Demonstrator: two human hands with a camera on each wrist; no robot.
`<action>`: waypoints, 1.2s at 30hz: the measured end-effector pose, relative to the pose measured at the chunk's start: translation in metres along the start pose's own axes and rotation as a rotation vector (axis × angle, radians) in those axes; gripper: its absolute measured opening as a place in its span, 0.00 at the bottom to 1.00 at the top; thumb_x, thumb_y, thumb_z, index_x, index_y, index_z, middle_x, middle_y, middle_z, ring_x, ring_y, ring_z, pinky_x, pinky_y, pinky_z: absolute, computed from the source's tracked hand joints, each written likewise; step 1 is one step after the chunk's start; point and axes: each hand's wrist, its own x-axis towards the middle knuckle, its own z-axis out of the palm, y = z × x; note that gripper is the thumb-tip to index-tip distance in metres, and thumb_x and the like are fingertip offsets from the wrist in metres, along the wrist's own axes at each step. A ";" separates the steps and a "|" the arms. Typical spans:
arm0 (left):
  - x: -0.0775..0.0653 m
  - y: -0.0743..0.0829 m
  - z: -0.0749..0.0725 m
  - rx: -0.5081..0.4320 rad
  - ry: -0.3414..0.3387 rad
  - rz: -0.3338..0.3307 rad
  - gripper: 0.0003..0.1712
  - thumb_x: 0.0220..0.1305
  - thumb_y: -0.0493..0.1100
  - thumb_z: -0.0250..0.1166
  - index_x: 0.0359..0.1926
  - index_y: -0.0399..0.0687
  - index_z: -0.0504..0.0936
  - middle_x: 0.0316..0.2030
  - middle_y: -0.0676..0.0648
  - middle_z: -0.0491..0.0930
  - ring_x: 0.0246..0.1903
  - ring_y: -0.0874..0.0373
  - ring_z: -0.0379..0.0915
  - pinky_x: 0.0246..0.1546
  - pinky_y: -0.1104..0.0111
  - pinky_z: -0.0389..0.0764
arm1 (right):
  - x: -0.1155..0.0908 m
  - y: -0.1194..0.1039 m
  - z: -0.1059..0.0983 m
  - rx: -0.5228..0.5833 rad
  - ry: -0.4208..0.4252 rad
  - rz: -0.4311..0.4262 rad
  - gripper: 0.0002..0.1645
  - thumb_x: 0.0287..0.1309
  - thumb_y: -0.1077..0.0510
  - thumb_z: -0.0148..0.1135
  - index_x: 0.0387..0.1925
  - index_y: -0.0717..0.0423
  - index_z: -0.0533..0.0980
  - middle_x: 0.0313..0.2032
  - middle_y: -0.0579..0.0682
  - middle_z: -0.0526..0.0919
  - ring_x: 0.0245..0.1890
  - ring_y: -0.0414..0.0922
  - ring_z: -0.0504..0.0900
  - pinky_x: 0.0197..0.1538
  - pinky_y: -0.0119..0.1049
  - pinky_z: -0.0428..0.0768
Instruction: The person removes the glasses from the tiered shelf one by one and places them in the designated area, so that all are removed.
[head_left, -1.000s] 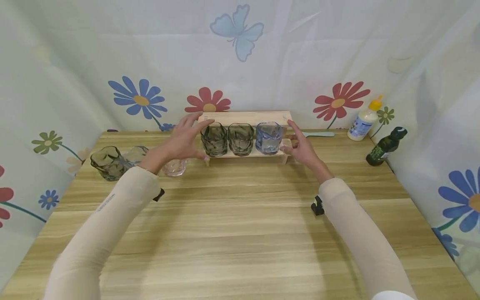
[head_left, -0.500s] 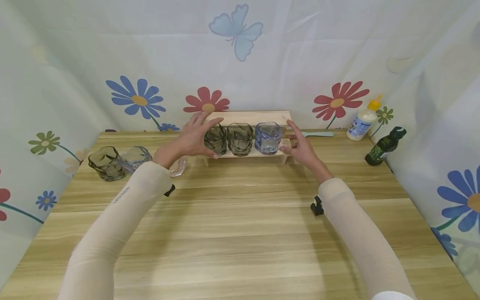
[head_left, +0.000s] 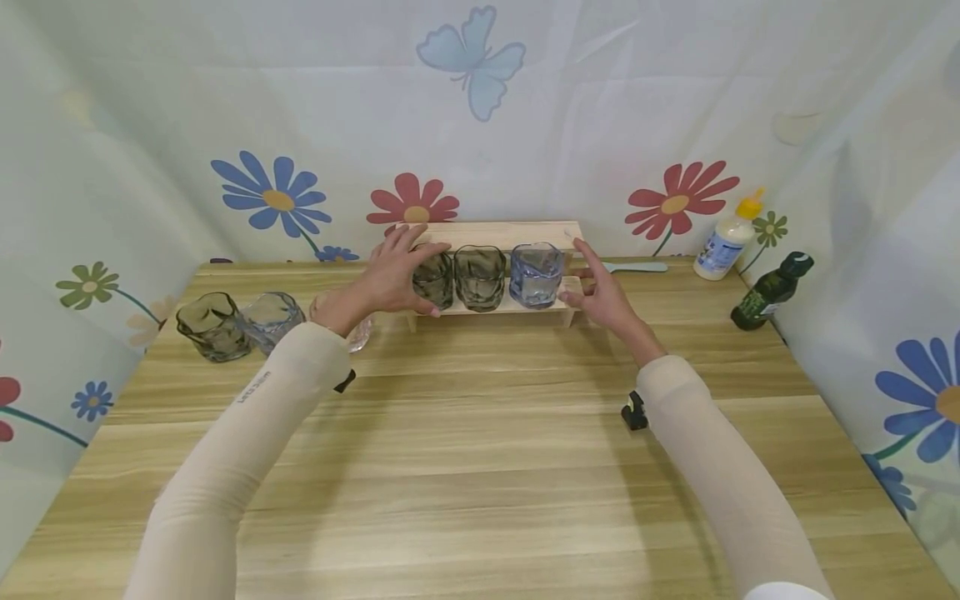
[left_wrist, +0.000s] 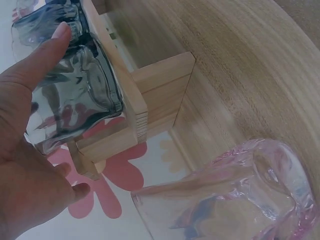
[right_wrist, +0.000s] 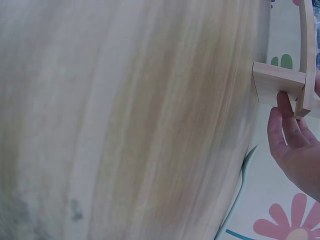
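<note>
A two-step wooden rack (head_left: pixel 495 234) bears three wavy-sided glasses in a row on its lower board. Two are smoky grey, the left glass (head_left: pixel 434 282) and the middle glass (head_left: pixel 480 283); the right one is a bluish glass (head_left: pixel 536 282). My left hand (head_left: pixel 386 279) grips the left grey glass from its outer side, the thumb lying across its front in the left wrist view and the index finger by the rim; other fingers are partly hidden. My right hand (head_left: pixel 606 298) touches the rack's right end with extended fingers, its fingertips against the wooden end piece in the right wrist view.
Left of the rack stand a grey glass (head_left: pixel 213 327), a clear bluish glass (head_left: pixel 272 318) and a pinkish glass (left_wrist: pixel 240 200), partly behind my left wrist. At right are a yellow-capped bottle (head_left: pixel 723 242) and a dark green bottle (head_left: pixel 772 292). A pale blue-green handle (head_left: pixel 637 267) lies behind.
My left hand has moved right, from beside the left grey glass to closer around it, with the thumb now in front. My right hand has stayed at the rack's end.
</note>
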 end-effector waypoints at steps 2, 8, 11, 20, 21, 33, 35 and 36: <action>0.000 0.000 0.001 -0.004 0.004 -0.005 0.60 0.40 0.56 0.84 0.74 0.56 0.63 0.78 0.36 0.44 0.77 0.33 0.33 0.69 0.31 0.45 | 0.000 0.000 0.000 0.003 -0.001 -0.001 0.58 0.61 0.67 0.66 0.80 0.38 0.43 0.68 0.68 0.67 0.46 0.60 0.81 0.38 0.30 0.78; 0.000 0.002 0.002 0.009 0.021 -0.017 0.58 0.41 0.58 0.83 0.73 0.57 0.65 0.78 0.37 0.45 0.77 0.34 0.34 0.70 0.32 0.45 | 0.000 0.001 0.000 0.008 0.002 -0.005 0.58 0.61 0.67 0.66 0.80 0.39 0.43 0.68 0.68 0.67 0.45 0.60 0.80 0.37 0.28 0.77; 0.000 0.002 0.004 0.016 0.028 -0.019 0.57 0.41 0.58 0.83 0.72 0.57 0.66 0.78 0.36 0.45 0.77 0.34 0.35 0.70 0.32 0.45 | 0.000 0.001 0.000 0.007 0.001 0.000 0.58 0.61 0.67 0.66 0.80 0.37 0.43 0.69 0.67 0.67 0.46 0.60 0.80 0.38 0.29 0.77; -0.002 0.002 0.006 0.023 0.050 -0.026 0.57 0.41 0.61 0.82 0.72 0.56 0.66 0.78 0.36 0.45 0.77 0.34 0.34 0.71 0.33 0.43 | 0.000 0.000 0.000 0.014 -0.004 0.007 0.59 0.61 0.66 0.66 0.80 0.35 0.42 0.70 0.66 0.66 0.46 0.59 0.79 0.39 0.32 0.78; -0.003 0.002 0.006 0.021 0.052 -0.029 0.57 0.41 0.61 0.82 0.72 0.56 0.67 0.78 0.37 0.44 0.77 0.35 0.34 0.71 0.34 0.42 | 0.000 0.000 -0.001 0.010 -0.004 0.005 0.59 0.61 0.66 0.66 0.80 0.35 0.43 0.70 0.66 0.65 0.46 0.59 0.79 0.39 0.32 0.78; -0.009 0.005 0.007 0.021 0.081 -0.047 0.57 0.41 0.62 0.82 0.72 0.56 0.67 0.77 0.36 0.42 0.76 0.33 0.33 0.68 0.32 0.47 | 0.001 0.000 -0.001 -0.002 -0.004 0.001 0.58 0.61 0.66 0.66 0.80 0.36 0.42 0.74 0.63 0.61 0.54 0.62 0.77 0.45 0.40 0.78; -0.011 0.005 0.008 0.010 0.088 -0.053 0.57 0.41 0.62 0.82 0.72 0.56 0.67 0.77 0.36 0.43 0.76 0.34 0.34 0.67 0.32 0.49 | 0.001 0.001 0.000 -0.003 -0.002 -0.003 0.58 0.61 0.66 0.66 0.80 0.36 0.43 0.74 0.62 0.60 0.55 0.62 0.77 0.44 0.39 0.77; -0.011 0.005 0.008 0.005 0.091 -0.055 0.57 0.41 0.62 0.82 0.72 0.57 0.67 0.76 0.36 0.44 0.76 0.34 0.35 0.67 0.33 0.50 | 0.001 0.001 0.000 -0.003 -0.001 -0.007 0.58 0.61 0.66 0.66 0.80 0.37 0.43 0.74 0.62 0.60 0.55 0.63 0.77 0.44 0.38 0.77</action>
